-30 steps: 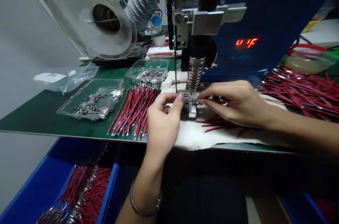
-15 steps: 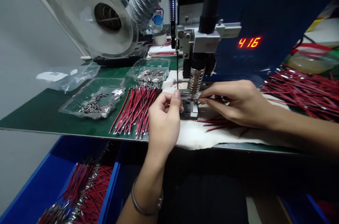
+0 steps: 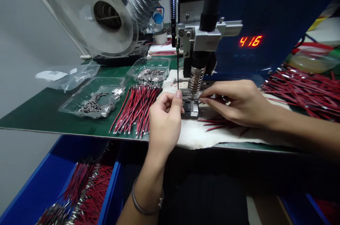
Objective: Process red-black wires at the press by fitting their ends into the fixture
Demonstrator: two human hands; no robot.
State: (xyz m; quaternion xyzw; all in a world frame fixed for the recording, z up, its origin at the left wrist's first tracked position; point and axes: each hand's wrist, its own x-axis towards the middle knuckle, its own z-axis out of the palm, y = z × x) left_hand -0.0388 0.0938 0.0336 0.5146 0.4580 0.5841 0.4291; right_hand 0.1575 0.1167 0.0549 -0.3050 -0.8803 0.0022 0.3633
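My left hand (image 3: 166,120) is closed at the left side of the small metal fixture (image 3: 190,111), thumb against the curled fingers. Whatever it holds is hidden. From the right, my right hand (image 3: 236,102) pinches a thin wire, mostly hidden by the fingers, with its end at the fixture. Right above stands the soldering head with a coiled spring (image 3: 196,80), its tip down between the two hands. A thin dark feed tube (image 3: 177,69) comes down by my left thumb. Several red and black wires (image 3: 217,123) lie on the white cloth (image 3: 196,136) under my right hand.
A bundle of red-black wires (image 3: 138,110) lies left of my hand, beside clear trays (image 3: 71,102) of small metal connectors. More wires (image 3: 305,90) are heaped at right. The blue machine (image 3: 247,12) shows 416. A blue bin (image 3: 34,189) with wired parts sits below the table edge.
Almost nothing differs. Both hands stay at the fixture, with only a very slight shift of the fingers and of the whole view.
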